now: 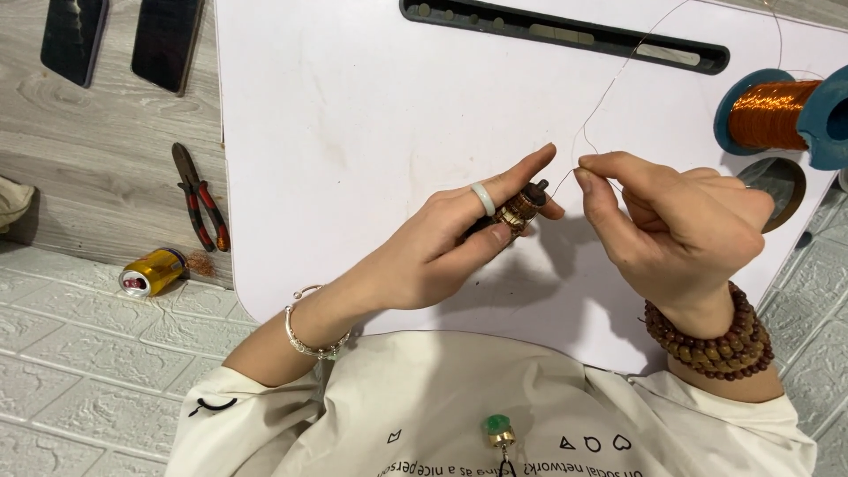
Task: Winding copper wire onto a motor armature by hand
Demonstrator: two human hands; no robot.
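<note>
1. White and smooth, the small work table point(353, 132) fills most of the scene, set on a floor of grey wood-look boards and pale textured tiles.
2. Above the table's middle, the person's left hand point(442, 252) pinches a small wound motor core point(518, 210) between thumb and middle finger, the index finger stretched out along its top; a pale ring sits on that finger and a silver bangle on the wrist.
3. Just right of the core, the right hand point(680, 230) presses thumb and forefinger together on a thin copper wire point(590, 124), the fingertips almost touching the core's dark shaft end.
4. From that pinch the wire rises across the table toward its far edge, passing a long dark slot point(565, 35).
5. At the table's right edge lies a blue spool point(782, 110) wound with copper wire, well apart from the hands.
6. Left of the table, on the floor, lie red-handled pliers point(199, 199), a gold can point(152, 271) on its side, and two dark phones point(119, 40).
7. A brown bead bracelet circles the right wrist.
</note>
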